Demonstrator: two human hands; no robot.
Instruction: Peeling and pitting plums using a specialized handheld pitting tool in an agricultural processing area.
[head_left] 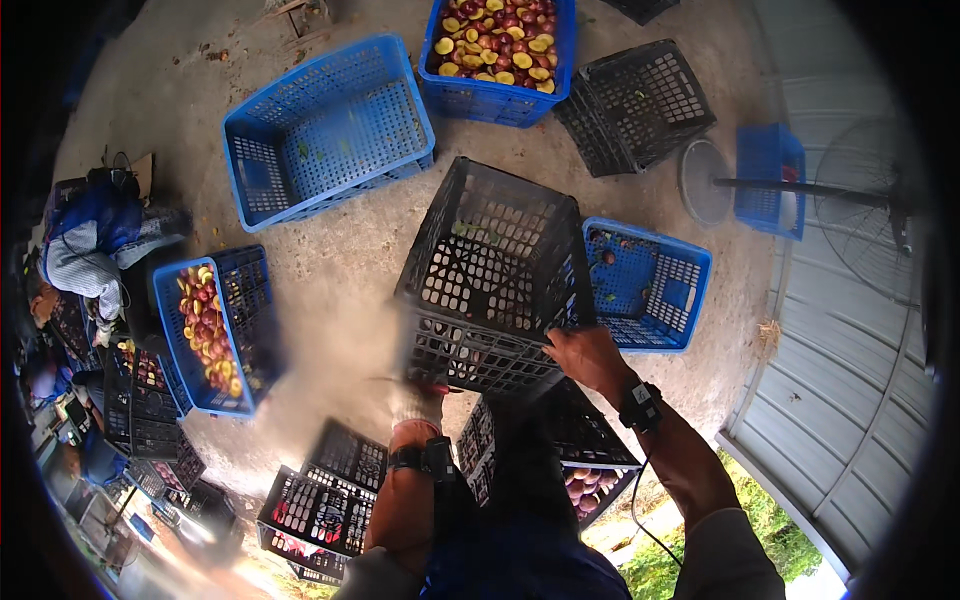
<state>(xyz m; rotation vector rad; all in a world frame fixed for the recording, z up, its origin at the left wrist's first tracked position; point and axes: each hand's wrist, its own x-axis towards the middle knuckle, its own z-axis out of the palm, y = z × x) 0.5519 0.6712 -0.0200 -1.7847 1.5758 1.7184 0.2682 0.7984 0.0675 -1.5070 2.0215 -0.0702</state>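
Note:
A black plastic crate point(500, 262) with slotted walls is held out in front of me, with only a few green bits seen inside. My right hand point(590, 357) has its fingers wrapped over the crate's near right corner. Low at the near left side, my left hand point(418, 402), with a pale covering on part of it, grips the same crate; its fingertips are partly hidden. Beside the crate on the right sits a blue crate point(690, 268) with a few dark bits in it.
Blue crates of halved red-skinned, yellow-fleshed fruit point(500, 40) stand ahead and left point(205, 320). A large blue crate point(330, 130) and a black crate point(640, 105) lie further off. More black crates point(315, 505) flank my legs. A fan point(870, 210) stands right; people point(95, 250) sit left.

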